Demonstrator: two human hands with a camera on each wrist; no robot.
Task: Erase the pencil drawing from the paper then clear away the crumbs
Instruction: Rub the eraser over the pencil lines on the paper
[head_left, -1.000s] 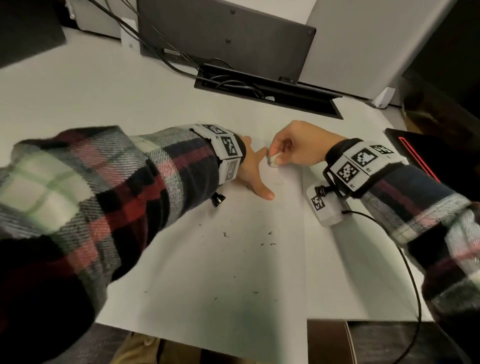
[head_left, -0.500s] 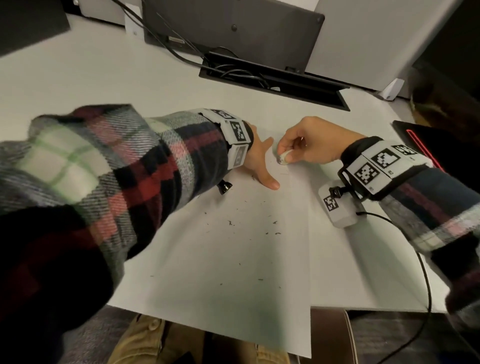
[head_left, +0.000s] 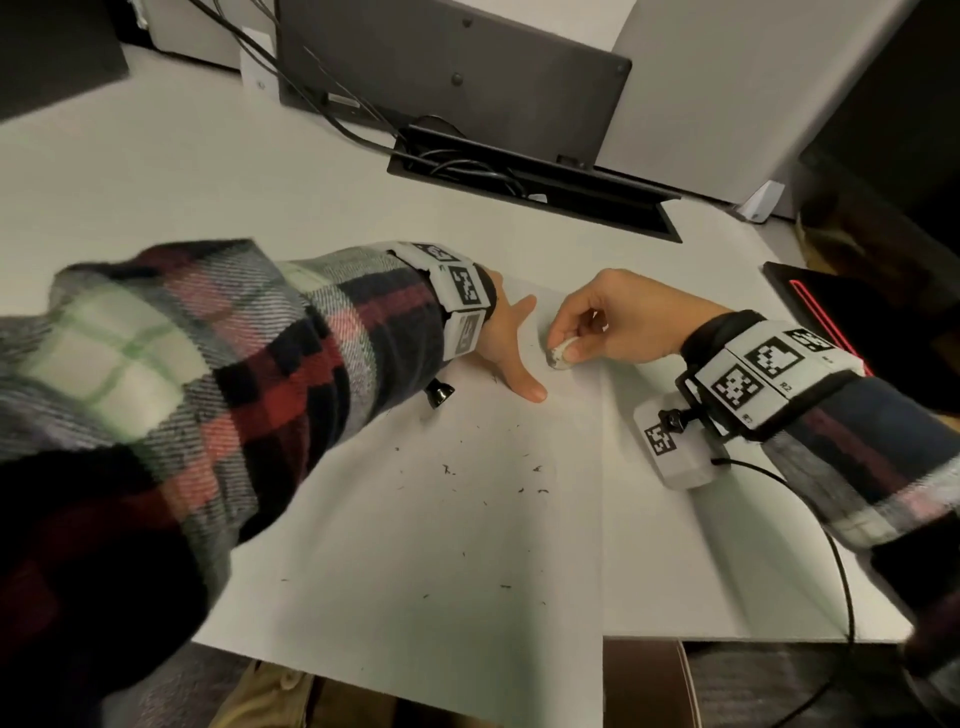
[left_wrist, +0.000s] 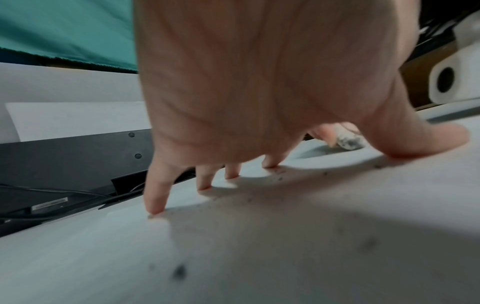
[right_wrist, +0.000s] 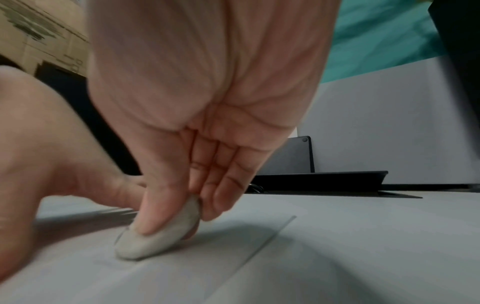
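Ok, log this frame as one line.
phase: erasing | right hand: pinches eraser on paper | left hand: presses paper | crumbs: uncleared

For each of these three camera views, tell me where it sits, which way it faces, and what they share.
Head: worn on the head, looking forward and down at the paper; shows both plaid sleeves, the left hand and right hand.
Left wrist: low, looking along the left hand's fingers pressed on the paper.
Right wrist: low, looking along the right hand pinching the eraser.
Shared: all three show the eraser.

Office: desk (head_left: 156, 171), monitor (head_left: 447, 57), cable tray (head_left: 530, 182).
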